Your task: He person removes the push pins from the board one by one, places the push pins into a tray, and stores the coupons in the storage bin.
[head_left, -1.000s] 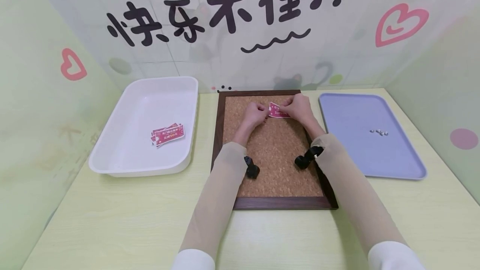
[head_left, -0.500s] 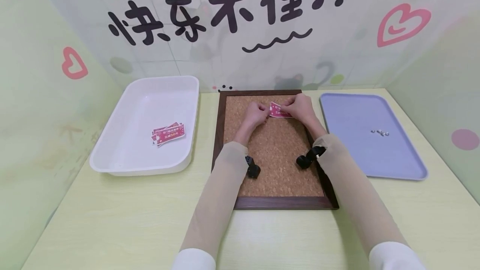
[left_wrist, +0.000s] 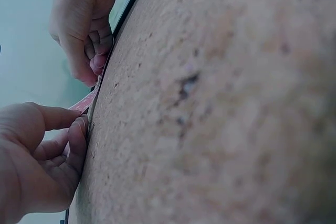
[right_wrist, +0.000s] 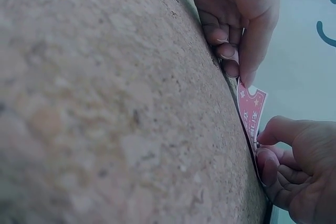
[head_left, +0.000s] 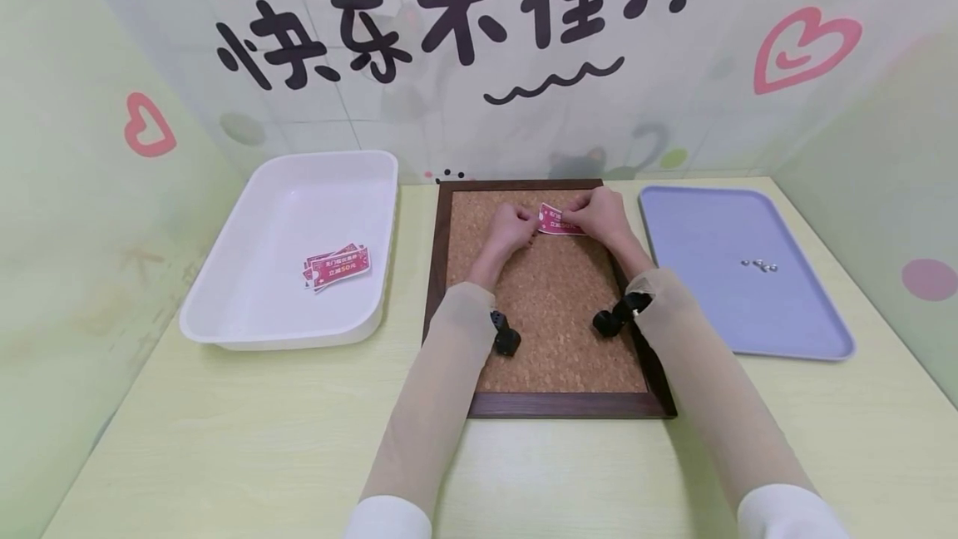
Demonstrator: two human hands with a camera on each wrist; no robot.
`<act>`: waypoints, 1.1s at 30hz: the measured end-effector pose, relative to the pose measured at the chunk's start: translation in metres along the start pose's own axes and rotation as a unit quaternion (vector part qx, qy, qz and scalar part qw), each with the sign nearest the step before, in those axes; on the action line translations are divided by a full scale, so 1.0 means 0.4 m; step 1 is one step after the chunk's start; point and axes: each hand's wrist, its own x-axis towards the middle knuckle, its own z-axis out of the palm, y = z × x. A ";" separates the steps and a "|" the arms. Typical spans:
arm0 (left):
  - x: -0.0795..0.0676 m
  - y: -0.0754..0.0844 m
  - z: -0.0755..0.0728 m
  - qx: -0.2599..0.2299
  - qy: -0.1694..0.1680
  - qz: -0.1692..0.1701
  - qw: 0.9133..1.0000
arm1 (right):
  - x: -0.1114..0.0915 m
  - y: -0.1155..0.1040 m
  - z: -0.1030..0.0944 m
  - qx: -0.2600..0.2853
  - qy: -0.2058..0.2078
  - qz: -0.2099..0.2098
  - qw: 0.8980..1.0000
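Observation:
A red-and-white paper coupon (head_left: 550, 220) lies against the upper part of a cork board (head_left: 554, 314) with a dark wooden frame. My left hand (head_left: 511, 229) pinches the coupon's left end between thumb and fingers; in the left wrist view this hand (left_wrist: 37, 156) sits low at the left. My right hand (head_left: 602, 216) covers the coupon's right part. Seen from the right wrist, that hand (right_wrist: 310, 166) pinches a small metallic thumbtack (right_wrist: 257, 144) at the coupon's face. Its point is hidden, so whether it is in the cork cannot be told.
Left of the board stands a white tray (head_left: 262, 306) with several more coupons (head_left: 338, 266) overlapping in it. On the right, a lavender tray (head_left: 718, 223) holds several small silver tacks (head_left: 762, 265). A printed wall rises close behind the board.
Both hands keep their places at the coupon, with hardly any visible motion. The whole head view has shifted very slightly.

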 end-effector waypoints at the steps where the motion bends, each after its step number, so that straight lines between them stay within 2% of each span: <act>1: 0.001 0.000 0.000 0.002 0.000 -0.001 1.000 | 0.000 0.000 0.000 0.001 0.000 0.001 1.000; 10: 0.006 -0.002 -0.005 0.001 0.002 0.005 1.000 | 0.002 0.003 -0.004 0.015 0.006 -0.004 1.000; 21: -0.003 -0.007 -0.012 -0.009 -0.009 0.026 1.000 | -0.016 0.015 -0.006 0.081 0.022 0.016 0.996; 26: -0.014 -0.008 -0.017 -0.004 -0.020 0.032 0.999 | -0.027 0.027 -0.005 0.107 0.026 0.012 0.994; 33: -0.030 -0.009 -0.029 -0.009 -0.020 0.036 0.999 | -0.055 0.021 -0.019 0.125 0.017 -0.017 0.992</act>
